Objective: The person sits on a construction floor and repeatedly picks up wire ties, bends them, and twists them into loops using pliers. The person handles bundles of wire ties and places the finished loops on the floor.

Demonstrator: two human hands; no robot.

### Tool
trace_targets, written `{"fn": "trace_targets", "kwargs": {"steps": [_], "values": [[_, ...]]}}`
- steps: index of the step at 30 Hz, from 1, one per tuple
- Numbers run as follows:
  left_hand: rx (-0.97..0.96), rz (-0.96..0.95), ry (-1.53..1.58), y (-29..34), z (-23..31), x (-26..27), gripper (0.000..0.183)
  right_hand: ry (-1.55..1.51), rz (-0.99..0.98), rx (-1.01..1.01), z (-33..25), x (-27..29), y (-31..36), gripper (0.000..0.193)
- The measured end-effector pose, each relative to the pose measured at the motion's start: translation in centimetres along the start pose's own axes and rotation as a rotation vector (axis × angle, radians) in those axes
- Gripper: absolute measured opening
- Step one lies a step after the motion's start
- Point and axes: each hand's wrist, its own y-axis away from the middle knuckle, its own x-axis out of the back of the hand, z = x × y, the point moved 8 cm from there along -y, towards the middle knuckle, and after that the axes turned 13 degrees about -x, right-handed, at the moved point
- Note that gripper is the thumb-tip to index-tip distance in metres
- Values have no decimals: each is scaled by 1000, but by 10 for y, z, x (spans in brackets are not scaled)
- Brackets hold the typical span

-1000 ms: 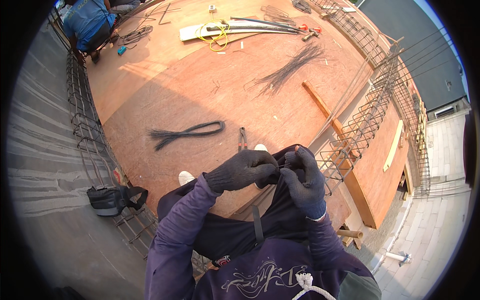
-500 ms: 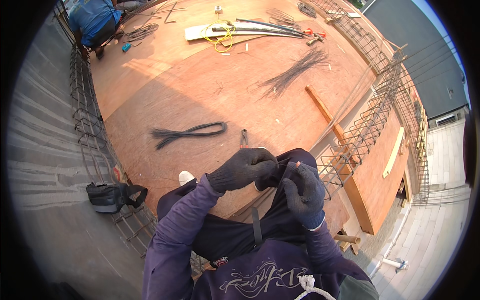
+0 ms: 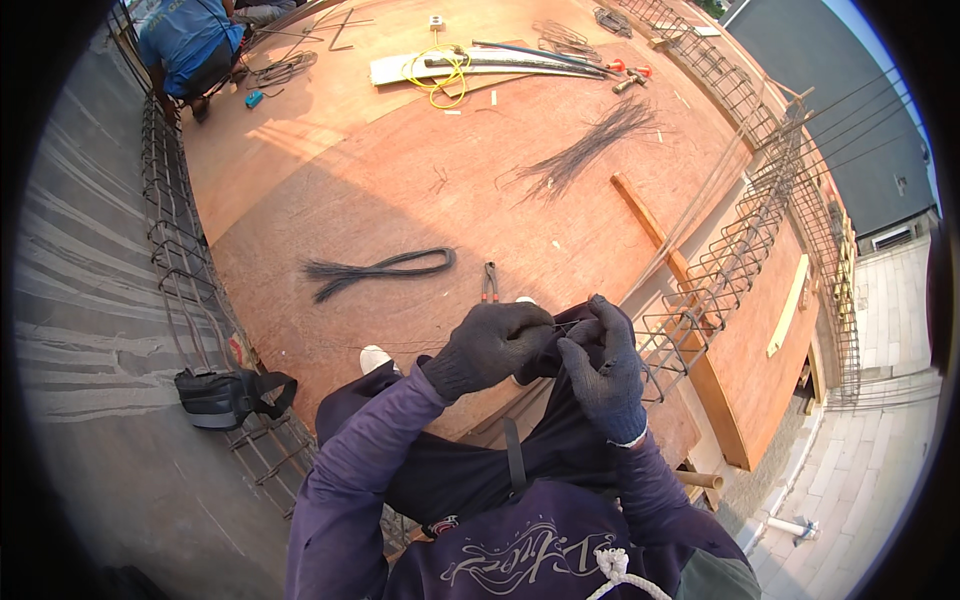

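Note:
Both my hands wear dark knit gloves and meet in front of my chest. My left hand [image 3: 490, 347] is closed in a fist, pinching one end of a thin tie wire [image 3: 562, 324]. My right hand [image 3: 603, 368] holds the other end with its fingertips, fingers pointing up. The hands almost touch. On the plywood deck [image 3: 400, 170] just beyond them lie red-handled pincers [image 3: 490, 282]. A looped bundle of black wire [image 3: 380, 268] lies further left. My white shoe [image 3: 374, 357] shows below my left forearm.
Rebar cages run along the left edge [image 3: 175, 260] and the right edge [image 3: 725, 285] of the deck. A black bag [image 3: 225, 395] hangs by the left cage. Loose wires [image 3: 590, 145], a wooden batten [image 3: 650, 225] and a yellow cord [image 3: 440, 70] lie farther out. A person in blue [image 3: 185, 35] crouches top left.
My hands have stayed together on the wire, shifting slightly lower and to the right in the picture. Nothing on the deck has moved.

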Motion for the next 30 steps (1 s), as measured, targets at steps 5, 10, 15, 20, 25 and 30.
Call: {"fn": "trace_targets", "kwargs": {"steps": [5, 10, 15, 20, 25, 30], "values": [[2, -109, -72, 3, -5, -5, 24, 191, 49, 151, -7, 2, -5, 53], [-70, -102, 7, 1, -8, -2, 26, -24, 75, -9, 7, 8, -14, 49], [65, -68, 181, 2, -17, 4, 27, 371, 116, 478, -36, 11, 7, 45], [175, -171, 121, -4, 0, 1, 27, 642, 32, 667, -53, -7, 9, 43], [33, -118, 52, 1, -9, -3, 26, 561, 74, 614, -39, -1, 1, 43], [-163, -81, -230, 1, 2, -8, 21, 478, -4, 308, -22, 5, -10, 45]]}}
